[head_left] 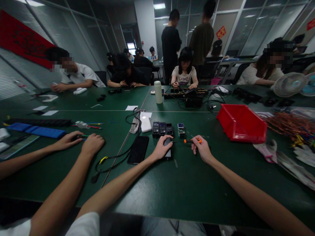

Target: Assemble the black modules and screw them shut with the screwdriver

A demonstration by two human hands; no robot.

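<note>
My left hand (162, 147) is closed around a small dark rectangular device (168, 152) resting on the green table. In my right hand (202, 148) is an orange-and-black screwdriver (189, 141), its thin shaft pointing left at the side of that device. Just beyond my left hand, several similar black devices (162, 129) stand in a row. A small unit with a bare circuit board (181, 130) lies to their right. Left of my left forearm rests a black smartphone (138, 150). Whether the screwdriver's tip touches the device is too small to tell.
A red bin (242, 124) stands at right, beside gloves (268, 152) and copper wires (285, 126). Black cable (115, 167) and a white box (145, 123) lie left of centre. A co-worker's hands (92, 144) work at left near blue strips (44, 130). A bottle (158, 92) stands ahead.
</note>
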